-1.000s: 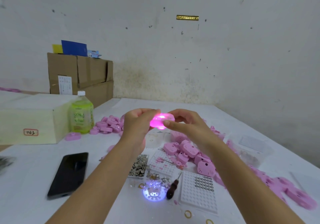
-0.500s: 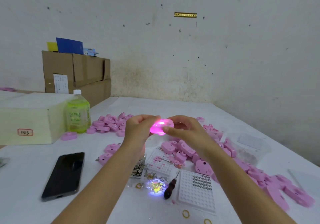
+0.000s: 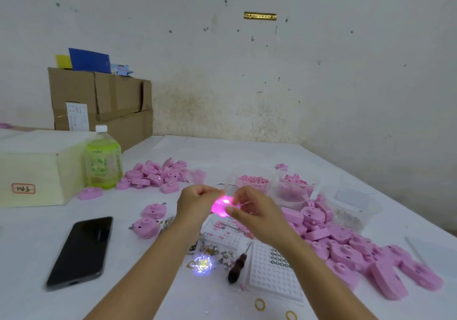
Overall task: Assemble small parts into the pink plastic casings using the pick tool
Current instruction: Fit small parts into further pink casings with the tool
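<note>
Both hands hold one glowing pink casing point(image 3: 222, 206) above the middle of the table point(image 3: 222, 154). The left hand point(image 3: 197, 204) has its fingers curled and pinches the casing's left side. The right hand point(image 3: 258, 214) pinches the right side between thumb and curled fingers. The pick tool point(image 3: 237, 266) lies untouched on the table toward the near edge, just beside a white grid tray point(image 3: 274, 275), with a small lit part point(image 3: 202, 264) to its left. A heap of pink casings point(image 3: 346, 243) spreads along the right edge. A second heap point(image 3: 155, 173) sits toward the far left, near a green bottle point(image 3: 103, 161). A black phone point(image 3: 81, 248) lies near the left edge
</note>
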